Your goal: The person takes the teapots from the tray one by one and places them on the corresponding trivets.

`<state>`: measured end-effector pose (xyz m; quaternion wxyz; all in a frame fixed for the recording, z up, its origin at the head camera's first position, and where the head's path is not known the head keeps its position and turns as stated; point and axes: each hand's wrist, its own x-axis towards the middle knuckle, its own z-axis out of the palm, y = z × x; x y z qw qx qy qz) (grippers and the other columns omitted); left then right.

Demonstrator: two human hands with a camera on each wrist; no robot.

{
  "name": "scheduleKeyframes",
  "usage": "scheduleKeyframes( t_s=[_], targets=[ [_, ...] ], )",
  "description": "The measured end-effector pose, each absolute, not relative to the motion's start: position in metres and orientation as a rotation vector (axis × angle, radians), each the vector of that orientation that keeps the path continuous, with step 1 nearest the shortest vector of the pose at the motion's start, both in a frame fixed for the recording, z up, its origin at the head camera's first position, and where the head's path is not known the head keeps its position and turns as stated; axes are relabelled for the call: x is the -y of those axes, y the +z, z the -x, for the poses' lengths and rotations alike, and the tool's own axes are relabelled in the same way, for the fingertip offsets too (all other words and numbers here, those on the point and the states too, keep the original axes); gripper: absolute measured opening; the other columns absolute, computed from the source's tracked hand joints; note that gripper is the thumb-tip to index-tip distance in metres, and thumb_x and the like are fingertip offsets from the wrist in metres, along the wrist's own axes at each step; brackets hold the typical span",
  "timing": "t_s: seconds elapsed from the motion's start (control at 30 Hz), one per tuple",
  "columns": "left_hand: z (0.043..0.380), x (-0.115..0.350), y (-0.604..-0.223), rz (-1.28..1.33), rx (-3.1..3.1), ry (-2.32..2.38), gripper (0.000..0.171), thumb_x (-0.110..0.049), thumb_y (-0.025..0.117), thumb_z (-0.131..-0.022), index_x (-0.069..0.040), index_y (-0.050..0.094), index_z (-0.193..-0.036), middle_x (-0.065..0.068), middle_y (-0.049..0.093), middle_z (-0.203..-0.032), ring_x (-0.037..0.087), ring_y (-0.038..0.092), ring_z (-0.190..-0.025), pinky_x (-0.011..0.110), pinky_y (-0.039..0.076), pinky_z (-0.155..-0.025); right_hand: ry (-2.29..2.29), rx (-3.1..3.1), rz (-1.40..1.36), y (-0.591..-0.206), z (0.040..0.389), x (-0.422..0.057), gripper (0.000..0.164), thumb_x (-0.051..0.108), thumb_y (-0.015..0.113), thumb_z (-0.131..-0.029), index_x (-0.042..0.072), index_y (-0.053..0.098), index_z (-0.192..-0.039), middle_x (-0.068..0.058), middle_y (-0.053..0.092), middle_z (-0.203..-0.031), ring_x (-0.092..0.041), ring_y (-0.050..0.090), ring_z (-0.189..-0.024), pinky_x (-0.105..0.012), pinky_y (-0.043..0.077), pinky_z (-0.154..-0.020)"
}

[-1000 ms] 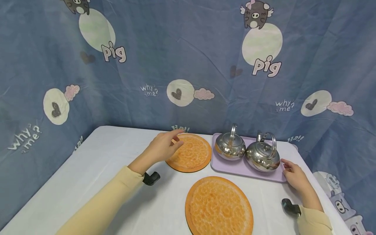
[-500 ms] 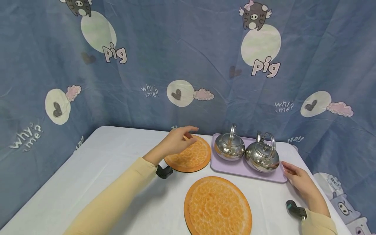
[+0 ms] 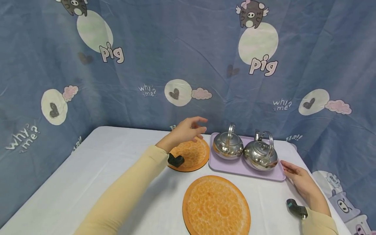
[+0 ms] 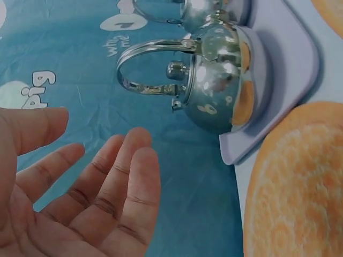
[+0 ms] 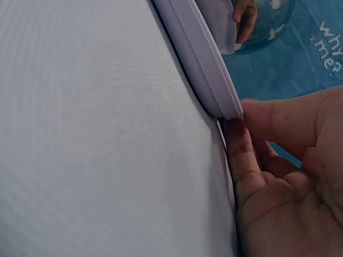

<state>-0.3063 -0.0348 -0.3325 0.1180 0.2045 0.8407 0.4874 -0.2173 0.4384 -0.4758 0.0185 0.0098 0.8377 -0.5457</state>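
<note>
My left hand (image 3: pixel 185 131) hovers above the far round orange mat (image 3: pixel 197 156), fingers spread and holding nothing. In the left wrist view, its fingertips are apart from the nearer steel kettle (image 4: pixel 214 85) with an arched handle. Two such kettles, the left kettle (image 3: pixel 228 148) and the right kettle (image 3: pixel 260 157), stand side by side on a lilac tray (image 3: pixel 227 167). At the tray's right end, my right hand (image 3: pixel 302 182) pinches the rim. The right wrist view has the thumb at the top of the tray edge (image 5: pixel 206 64) and a fingertip under it.
A second orange round mat (image 3: pixel 217 205) lies near the front of the white-covered table (image 3: pixel 117 156). Behind the table hangs a blue printed curtain (image 3: pixel 147 65). Dark cameras are strapped to both wrists.
My left hand has moved right across the far mat, closer to the left kettle. My right hand has stayed at the tray's right end, and the kettles have not moved.
</note>
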Motion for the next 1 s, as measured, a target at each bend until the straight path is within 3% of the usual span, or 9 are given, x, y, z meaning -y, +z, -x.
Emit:
scheduleKeyframes(
  t_s=[0.23,0.4,0.57,0.73,0.83,1.0],
  targets=[
    [0.315,0.021,-0.332,-0.563,-2.375,1.524,0.043,-0.027,0.061,-0.112,-0.023,0.056,-0.155,0.012,0.071,-0.123,0.031,0.076,-0.113,0.045,0.066,-0.093,-1.686,-2.593,-0.052,-0.475,0.218,-0.44,0.058,-0.003,0.053,-0.109,-0.021,0.028,-0.158,0.035,0.053,-0.115,0.024,0.051,-0.102,0.0,0.048,-0.088],
    [0.323,0.01,-0.335,-0.508,-2.257,1.626,0.042,-0.024,0.06,-0.113,-0.022,0.056,-0.154,0.019,0.067,-0.133,0.035,0.074,-0.118,0.045,0.065,-0.093,-1.703,-2.57,-0.052,-0.476,0.217,-0.441,0.059,-0.004,0.052,-0.109,-0.02,0.026,-0.159,0.04,0.052,-0.11,0.024,0.052,-0.102,0.0,0.048,-0.088],
    [0.328,-0.002,-0.336,-0.467,-2.211,1.684,0.041,-0.023,0.06,-0.113,-0.02,0.057,-0.153,0.019,0.066,-0.134,0.03,0.075,-0.111,0.038,0.066,-0.089,-1.72,-2.56,-0.03,-0.477,0.217,-0.441,0.06,-0.003,0.054,-0.108,-0.021,0.027,-0.158,0.041,0.053,-0.109,0.022,0.052,-0.103,-0.002,0.049,-0.089],
    [0.329,-0.013,-0.336,-0.455,-2.185,1.694,0.042,-0.023,0.059,-0.113,-0.016,0.055,-0.154,0.019,0.066,-0.136,0.037,0.072,-0.12,0.03,0.064,-0.081,-1.728,-2.556,-0.013,-0.478,0.216,-0.44,0.061,-0.002,0.056,-0.108,-0.022,0.027,-0.158,0.041,0.053,-0.111,0.02,0.052,-0.105,-0.005,0.05,-0.091],
    [0.331,-0.02,-0.337,-0.441,-2.155,1.709,0.044,-0.022,0.059,-0.113,-0.013,0.054,-0.155,0.021,0.065,-0.138,0.042,0.067,-0.129,0.03,0.064,-0.081,-1.735,-2.544,-0.014,-0.478,0.216,-0.44,0.06,-0.003,0.055,-0.108,-0.021,0.026,-0.158,0.041,0.053,-0.111,0.019,0.052,-0.105,-0.003,0.05,-0.091],
    [0.333,-0.032,-0.34,-0.432,-2.137,1.716,0.045,-0.021,0.06,-0.112,-0.009,0.054,-0.155,0.023,0.064,-0.142,0.041,0.067,-0.129,0.033,0.065,-0.088,-1.721,-2.556,-0.013,-0.476,0.216,-0.44,0.059,-0.003,0.054,-0.108,-0.021,0.027,-0.158,0.039,0.053,-0.112,0.02,0.052,-0.105,-0.002,0.049,-0.089]
  ],
)
